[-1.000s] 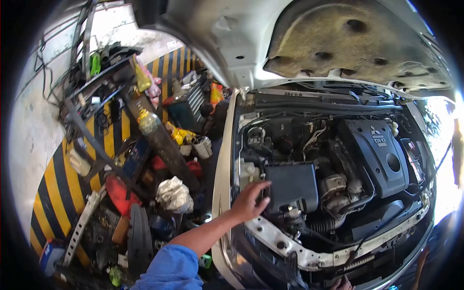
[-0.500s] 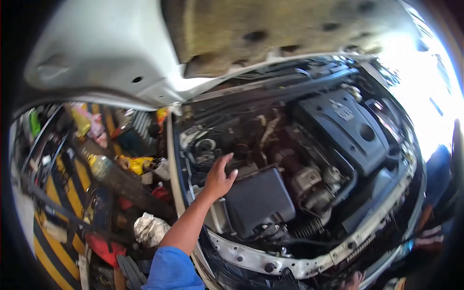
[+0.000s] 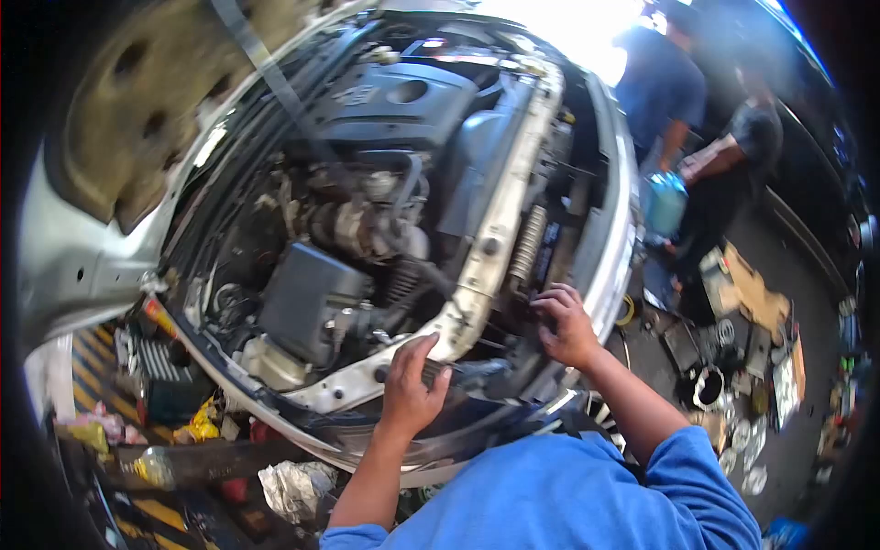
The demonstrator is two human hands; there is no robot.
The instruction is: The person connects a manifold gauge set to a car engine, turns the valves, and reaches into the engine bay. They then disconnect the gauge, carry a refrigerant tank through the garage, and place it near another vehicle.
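Over the front of an open engine bay, my left hand is near the pale metal crossbar, fingers apart and nothing in it. My right hand is farther right, by the front edge of the car, its fingers spread and bent; whether it touches the car is unclear. The black box lies up and left of my left hand. A dark engine cover sits at the back of the bay. Between the crossbar and the bumper is a coiled spring-like part.
The raised hood is at the left. Two people stand at the upper right, with a blue container between them. Cardboard and metal parts lie on the floor at the right. Crumpled foil and clutter are at the lower left.
The view has swung right and rotated. My left hand has gone from beside the black box to the front crossbar. My right hand and the two people now show much more fully.
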